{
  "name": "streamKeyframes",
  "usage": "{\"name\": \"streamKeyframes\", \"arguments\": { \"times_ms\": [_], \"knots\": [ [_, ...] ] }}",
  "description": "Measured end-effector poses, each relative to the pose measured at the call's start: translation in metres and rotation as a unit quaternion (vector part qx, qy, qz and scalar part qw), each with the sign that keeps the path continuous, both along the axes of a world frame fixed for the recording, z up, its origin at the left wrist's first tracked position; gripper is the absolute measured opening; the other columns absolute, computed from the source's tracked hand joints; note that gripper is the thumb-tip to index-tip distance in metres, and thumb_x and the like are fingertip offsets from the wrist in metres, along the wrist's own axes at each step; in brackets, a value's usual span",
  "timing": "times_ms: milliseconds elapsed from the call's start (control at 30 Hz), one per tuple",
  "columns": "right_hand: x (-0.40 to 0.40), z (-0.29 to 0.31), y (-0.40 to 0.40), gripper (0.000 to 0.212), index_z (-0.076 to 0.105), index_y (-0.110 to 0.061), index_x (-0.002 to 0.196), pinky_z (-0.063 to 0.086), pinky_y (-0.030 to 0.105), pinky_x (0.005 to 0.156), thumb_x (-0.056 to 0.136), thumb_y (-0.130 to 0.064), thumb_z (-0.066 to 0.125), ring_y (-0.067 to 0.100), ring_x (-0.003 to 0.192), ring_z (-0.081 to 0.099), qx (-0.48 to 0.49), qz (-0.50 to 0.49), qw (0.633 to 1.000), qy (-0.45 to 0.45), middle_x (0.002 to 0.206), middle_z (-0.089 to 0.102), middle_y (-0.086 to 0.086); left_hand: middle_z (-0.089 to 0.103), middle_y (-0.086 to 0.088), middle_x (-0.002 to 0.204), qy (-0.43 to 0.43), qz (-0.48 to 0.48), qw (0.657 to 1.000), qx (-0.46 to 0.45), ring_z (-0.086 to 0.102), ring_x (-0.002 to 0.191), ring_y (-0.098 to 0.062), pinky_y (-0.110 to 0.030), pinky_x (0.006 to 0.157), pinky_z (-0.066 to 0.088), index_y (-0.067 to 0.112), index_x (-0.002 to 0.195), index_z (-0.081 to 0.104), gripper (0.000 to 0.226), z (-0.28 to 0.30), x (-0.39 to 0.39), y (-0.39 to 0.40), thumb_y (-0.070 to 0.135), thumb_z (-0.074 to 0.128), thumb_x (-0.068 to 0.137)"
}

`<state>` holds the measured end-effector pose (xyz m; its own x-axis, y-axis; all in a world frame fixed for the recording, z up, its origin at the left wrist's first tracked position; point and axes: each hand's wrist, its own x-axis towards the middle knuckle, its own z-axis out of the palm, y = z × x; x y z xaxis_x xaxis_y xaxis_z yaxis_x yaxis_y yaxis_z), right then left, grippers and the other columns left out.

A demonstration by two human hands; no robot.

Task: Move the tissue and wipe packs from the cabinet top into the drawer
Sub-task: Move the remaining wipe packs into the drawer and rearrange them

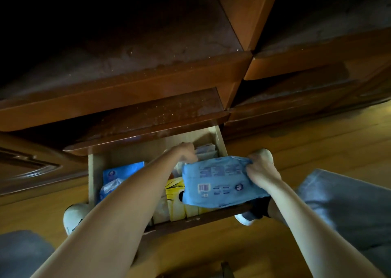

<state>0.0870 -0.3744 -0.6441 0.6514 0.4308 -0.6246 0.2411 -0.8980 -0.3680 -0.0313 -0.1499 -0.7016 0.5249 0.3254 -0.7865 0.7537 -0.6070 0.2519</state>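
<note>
The drawer [93,176] stands pulled open below the dark wooden cabinet top [148,51]. My right hand [261,169] grips the right end of a light blue wipe pack [215,182], held over the drawer's right half. My left hand [186,151] reaches deep into the drawer's back right, fingers curled down among pale packs [206,150]; whether it holds one I cannot tell. Another blue pack [121,173] lies at the drawer's left and yellow packs [175,195] stand in its middle.
A second cabinet [317,62] stands to the right with a lower ledge. My feet in pale shoes [74,216] flank the drawer on the wooden floor [296,150]. My knees in grey trousers [347,203] fill the lower corners.
</note>
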Motion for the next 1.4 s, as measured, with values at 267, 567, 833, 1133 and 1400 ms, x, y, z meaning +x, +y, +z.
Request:
{"name": "streamKeyframes", "arguments": {
  "times_ms": [267, 567, 833, 1133, 1400],
  "knots": [
    [-0.06, 0.008, 0.006, 0.076, 0.026, -0.029, 0.155, 0.013, 0.05, 0.125, 0.089, -0.029, 0.063, 0.022, 0.152, 0.016, 0.111, 0.267, 0.948, -0.133, 0.164, 0.024, -0.002, 0.05, -0.017, 0.142, -0.161, 0.057, 0.985, 0.035, 0.05, 0.125, -0.034, -0.047, 0.097, 0.046, 0.015, 0.143, 0.039, 0.06, 0.031, -0.03, -0.01, 0.039, 0.065, 0.094],
    [-0.079, 0.006, -0.006, 0.075, 0.04, -0.027, 0.149, 0.025, 0.045, 0.117, 0.084, -0.049, 0.07, 0.029, 0.129, 0.039, 0.04, 0.338, 0.902, -0.267, 0.141, 0.052, 0.004, 0.061, 0.006, 0.092, -0.217, -0.015, 0.952, 0.218, 0.062, 0.077, -0.013, -0.028, 0.058, 0.053, 0.023, 0.126, 0.042, 0.052, 0.073, -0.064, -0.015, 0.055, 0.062, 0.09],
    [-0.068, 0.034, -0.001, 0.022, 0.06, -0.031, 0.119, 0.036, 0.038, 0.089, 0.102, -0.042, 0.051, 0.023, 0.112, 0.061, 0.151, 0.29, 0.93, -0.167, 0.114, 0.07, -0.005, 0.055, 0.016, 0.078, -0.3, 0.117, 0.928, 0.186, 0.057, 0.059, 0.0, -0.013, 0.04, 0.036, 0.033, 0.095, 0.039, 0.037, 0.127, -0.13, 0.001, 0.056, 0.067, 0.088],
    [-0.065, 0.053, 0.055, 0.016, 0.059, -0.023, 0.113, 0.042, 0.036, 0.074, 0.099, -0.016, 0.06, 0.024, 0.081, 0.064, 0.205, 0.271, 0.894, -0.293, 0.092, 0.071, -0.001, 0.077, 0.007, 0.08, -0.361, 0.438, 0.82, -0.072, 0.075, 0.072, -0.01, -0.02, 0.051, 0.055, 0.017, 0.096, 0.067, 0.024, 0.128, -0.219, 0.005, 0.039, 0.073, 0.089],
    [-0.081, 0.028, 0.129, 0.042, 0.053, -0.018, 0.124, 0.039, 0.045, 0.095, 0.088, 0.003, 0.055, 0.032, 0.113, 0.056, 0.058, 0.415, 0.841, -0.342, 0.113, 0.072, 0.01, 0.076, -0.012, 0.102, -0.381, 0.606, 0.662, -0.221, 0.076, 0.089, -0.025, -0.038, 0.064, 0.061, 0.009, 0.114, 0.06, 0.049, 0.129, -0.288, -0.005, 0.042, 0.075, 0.081]
  ]
}}
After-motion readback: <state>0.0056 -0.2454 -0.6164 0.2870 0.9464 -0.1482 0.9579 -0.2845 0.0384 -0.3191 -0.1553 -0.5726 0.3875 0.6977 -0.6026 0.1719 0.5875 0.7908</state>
